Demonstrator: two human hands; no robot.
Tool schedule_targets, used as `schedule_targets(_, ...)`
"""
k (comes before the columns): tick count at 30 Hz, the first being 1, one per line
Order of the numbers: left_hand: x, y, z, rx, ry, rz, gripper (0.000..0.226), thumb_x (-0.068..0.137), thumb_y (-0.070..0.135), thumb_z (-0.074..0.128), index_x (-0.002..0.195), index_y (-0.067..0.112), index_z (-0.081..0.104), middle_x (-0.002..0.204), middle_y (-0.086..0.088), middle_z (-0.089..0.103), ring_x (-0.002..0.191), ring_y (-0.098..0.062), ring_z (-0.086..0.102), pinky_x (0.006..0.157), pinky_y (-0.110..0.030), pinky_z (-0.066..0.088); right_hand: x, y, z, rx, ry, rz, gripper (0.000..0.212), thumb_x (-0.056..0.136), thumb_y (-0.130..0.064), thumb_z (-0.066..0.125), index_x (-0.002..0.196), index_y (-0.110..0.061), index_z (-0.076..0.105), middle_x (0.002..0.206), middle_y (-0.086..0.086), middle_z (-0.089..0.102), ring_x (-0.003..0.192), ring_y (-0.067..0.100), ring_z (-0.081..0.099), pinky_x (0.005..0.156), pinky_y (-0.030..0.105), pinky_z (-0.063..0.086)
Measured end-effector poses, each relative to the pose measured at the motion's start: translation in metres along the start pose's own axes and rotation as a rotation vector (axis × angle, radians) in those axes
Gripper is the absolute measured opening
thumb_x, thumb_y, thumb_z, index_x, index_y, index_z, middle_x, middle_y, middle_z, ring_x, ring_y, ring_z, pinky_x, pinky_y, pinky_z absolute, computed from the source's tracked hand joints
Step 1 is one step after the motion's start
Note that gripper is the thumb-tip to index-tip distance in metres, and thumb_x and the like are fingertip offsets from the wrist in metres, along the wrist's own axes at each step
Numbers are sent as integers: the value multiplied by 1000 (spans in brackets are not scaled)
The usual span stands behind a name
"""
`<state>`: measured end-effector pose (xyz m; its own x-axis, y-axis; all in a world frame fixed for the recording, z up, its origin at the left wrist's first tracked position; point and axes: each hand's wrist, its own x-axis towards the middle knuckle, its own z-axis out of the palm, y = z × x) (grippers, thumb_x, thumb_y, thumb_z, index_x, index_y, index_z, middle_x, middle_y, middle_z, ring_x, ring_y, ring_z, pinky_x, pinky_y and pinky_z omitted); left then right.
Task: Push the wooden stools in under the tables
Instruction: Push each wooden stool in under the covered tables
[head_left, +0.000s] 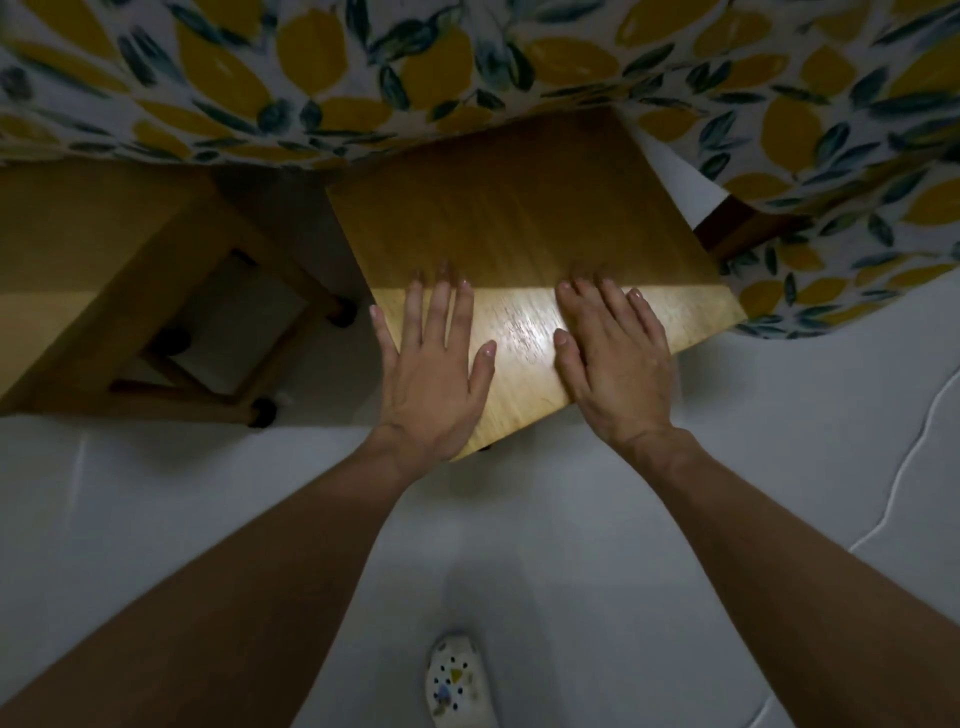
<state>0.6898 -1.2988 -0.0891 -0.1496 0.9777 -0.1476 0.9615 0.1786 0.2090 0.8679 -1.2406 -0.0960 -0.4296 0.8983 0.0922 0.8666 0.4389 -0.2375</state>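
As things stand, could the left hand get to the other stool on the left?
Probably yes. The left hand lies flat on the near stool; the other stool stands just left of it, with only bare floor between them.

A square-topped, light-brown wooden stool (524, 249) stands at centre, its glossy seat skewed, far edge tucked beneath the lemon-print cloth-covered table (467, 78) at 12 o'clock. At 9 o'clock, a second matching wooden stool (104, 291) shows rungs and black-capped feet.
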Motion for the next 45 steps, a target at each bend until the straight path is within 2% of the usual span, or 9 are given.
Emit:
schedule_targets(4, 22, -1, -3, 12, 17, 2, 62, 97, 47, 16, 151, 17, 7, 161, -4, -1, 147, -25, -8, 114, -64, 2, 21, 5, 1, 0, 9, -9, 47, 100, -36, 30, 141, -18, 44, 152, 0, 40, 145, 17, 25, 117, 35, 11)
schedule_targets(12, 57, -3, -7, -21, 10, -4, 65, 96, 47, 20, 151, 19, 1, 161, -2, -6, 147, -23, -11, 114, -63, -3, 57, 15, 3, -41, -11, -10, 51, 97, -37, 32, 143, -17, 43, 153, 4, 38, 145, 19, 25, 118, 37, 12)
schedule_targets(22, 60, 6, -9, 3, 23, -26, 64, 96, 43, 18, 151, 14, 7, 161, -5, 2, 148, -24, -4, 114, -62, -3, 59, 21, -1, -70, -35, -14, 53, 97, -34, 30, 147, -16, 38, 155, 4, 35, 146, 20, 24, 118, 41, 17)
schedule_targets(27, 46, -5, -15, -173, 83, -37, 60, 97, 36, 11, 150, 8, 16, 160, -9, 11, 148, -21, 1, 117, -55, -1, 59, 12, -3, -65, -81, 11, 54, 96, -33, 29, 147, -17, 37, 156, 5, 31, 147, 20, 17, 120, 39, 8)
schedule_targets(30, 29, -44, -21, -227, 117, -90, 58, 98, 34, 12, 149, 7, 17, 160, -9, 11, 148, -21, 2, 119, -50, -3, 62, -8, -5, -14, -117, 128, 58, 92, -41, 32, 141, -13, 45, 153, 8, 37, 147, 22, 14, 120, 45, 5)
schedule_targets(33, 10, -115, -32, -182, 126, -166, 56, 99, 33, 12, 150, 9, 13, 160, -8, 5, 148, -19, -4, 119, -45, -6, 56, -62, -5, 37, -156, 229, 69, 87, -59, 30, 132, -10, 49, 137, 18, 51, 139, 31, 29, 117, 55, 10)
schedule_targets(35, 1, -169, -51, -142, 133, -143, 55, 100, 33, 15, 150, 9, 14, 160, -8, 6, 148, -19, -3, 118, -42, -10, 50, -118, 2, 62, -153, 198, 74, 86, -63, 29, 128, -6, 49, 132, 22, 53, 131, 34, 40, 117, 57, 12)
schedule_targets(40, -14, -315, -108, -49, 212, -114, 39, 98, 20, 30, 129, 3, 48, 139, -19, 47, 131, -34, 38, 118, -52, 6, 53, -287, 44, 250, -30, 51, 81, 85, -56, 46, 148, -8, 32, 155, 14, 31, 148, 26, 17, 121, 48, 1)
schedule_targets(45, -20, -462, -141, -27, 127, -123, 39, 96, 21, 25, 110, 0, 54, 129, -25, 51, 123, -35, 37, 113, -54, 14, 72, -447, 92, 389, 1, -43, 85, 80, -57, 55, 146, -6, 36, 155, 12, 32, 147, 25, 19, 119, 52, 10)
